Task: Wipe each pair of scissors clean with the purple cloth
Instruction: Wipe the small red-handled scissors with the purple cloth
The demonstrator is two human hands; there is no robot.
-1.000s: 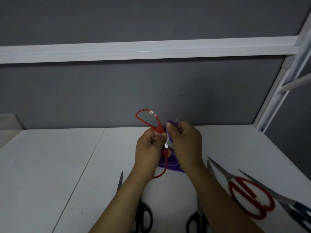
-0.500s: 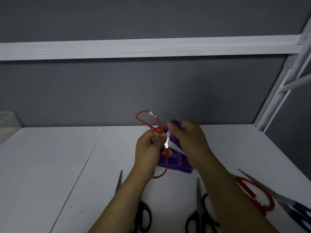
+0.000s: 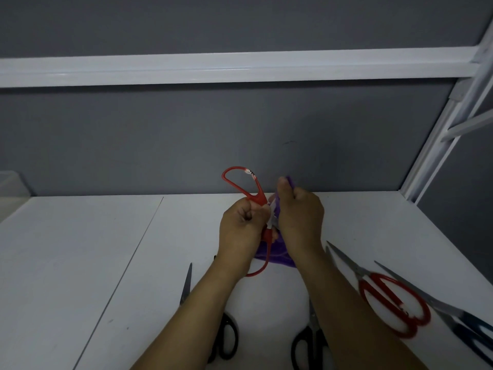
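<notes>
My left hand [image 3: 240, 228] grips a pair of red-handled scissors [image 3: 244, 186] held above the white table, one handle loop up, the other hanging below my wrist. My right hand [image 3: 300, 217] is closed on the purple cloth [image 3: 277, 253], which wraps the blades between both hands; the blades are mostly hidden. On the table lie two black-handled scissors [image 3: 226, 337] [image 3: 310, 343], a large red-handled pair [image 3: 392, 303] and a blue-handled pair [image 3: 469, 327] at the right.
The white table [image 3: 80, 263] has a seam running down its left part and meets a grey wall. A white frame post [image 3: 437, 153] rises at the right. A pale container [image 3: 10, 185] sits at the far left edge.
My right hand has slid the cloth back up along the blades toward the pivot, after drawing it down toward the tips half a second ago. The left hand holds still.
</notes>
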